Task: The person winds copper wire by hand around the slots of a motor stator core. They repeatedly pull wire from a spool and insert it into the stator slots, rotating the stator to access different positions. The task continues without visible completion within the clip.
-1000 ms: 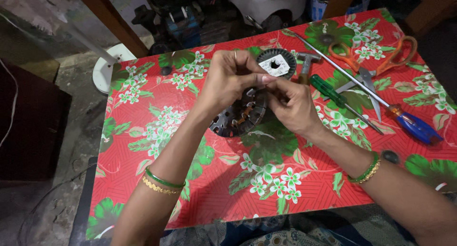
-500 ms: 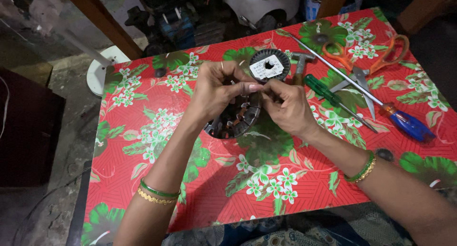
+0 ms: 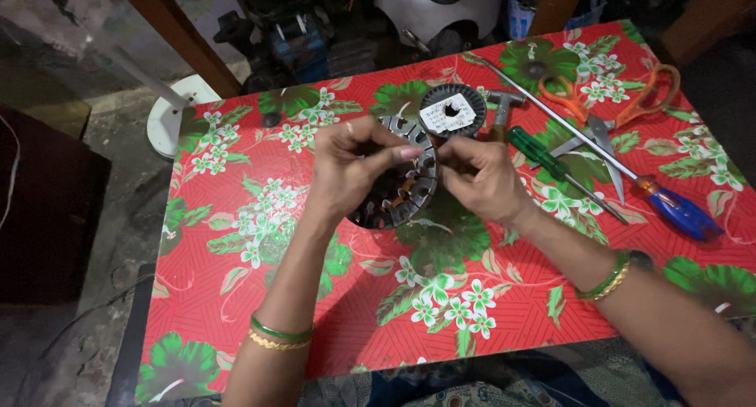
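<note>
Left hand (image 3: 358, 167) and right hand (image 3: 480, 179) still gripping the metal motor core (image 3: 405, 190) above the flowered table (image 3: 260, 218), fingers pinched closer over its top edge than before, round black part (image 3: 453, 110) just behind

Repair workshop: screwdrivers (image 3: 677, 210), scissors (image 3: 614, 108), hammer (image 3: 501, 104) on floral-clothed table (image 3: 236, 242); motor parts (image 3: 299, 37) behind.

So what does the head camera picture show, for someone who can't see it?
Two hands, left hand and right hand, hold a round metal motor core over a red flowered table. Screwdrivers and orange scissors lie nearby.
</note>
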